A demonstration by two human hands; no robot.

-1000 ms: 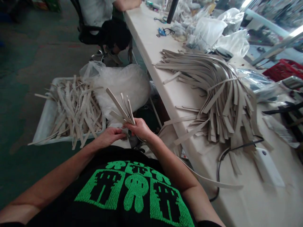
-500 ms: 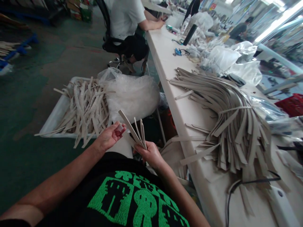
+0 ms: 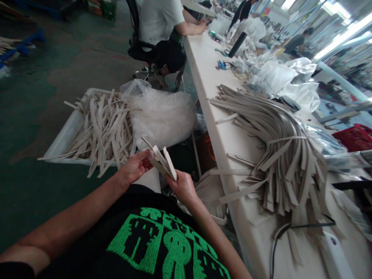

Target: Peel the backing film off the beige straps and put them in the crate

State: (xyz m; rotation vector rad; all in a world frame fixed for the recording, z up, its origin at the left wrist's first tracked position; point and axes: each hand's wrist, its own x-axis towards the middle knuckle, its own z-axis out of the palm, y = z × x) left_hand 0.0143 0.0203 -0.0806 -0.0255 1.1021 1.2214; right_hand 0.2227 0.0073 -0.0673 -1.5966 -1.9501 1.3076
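My right hand (image 3: 183, 186) is closed round the lower ends of several flat beige strips (image 3: 168, 162), which fan out up and to the left in front of my black shirt. At the upper left of this fan, my left hand (image 3: 136, 167) pinches the end of one strip between thumb and fingers. The other fingers of that hand are curled in. To the right, a large tied bundle of similar strips (image 3: 279, 143) lies on the white table (image 3: 200, 77). Whether the strips are fabric or leather I cannot tell.
On the floor at left, a white tub (image 3: 62, 141) holds a heap of loose strips, with a clear plastic bag (image 3: 162, 116) against it. A seated person (image 3: 162, 23) is at the table's far end. Scissors (image 3: 222, 52), a black cylinder (image 3: 237, 44) and plastic bags (image 3: 273, 71) lie on the table.
My left hand has come in against the strips and now grips one end. The strips in my right hand have tilted left and closed up. The view has shifted slightly.
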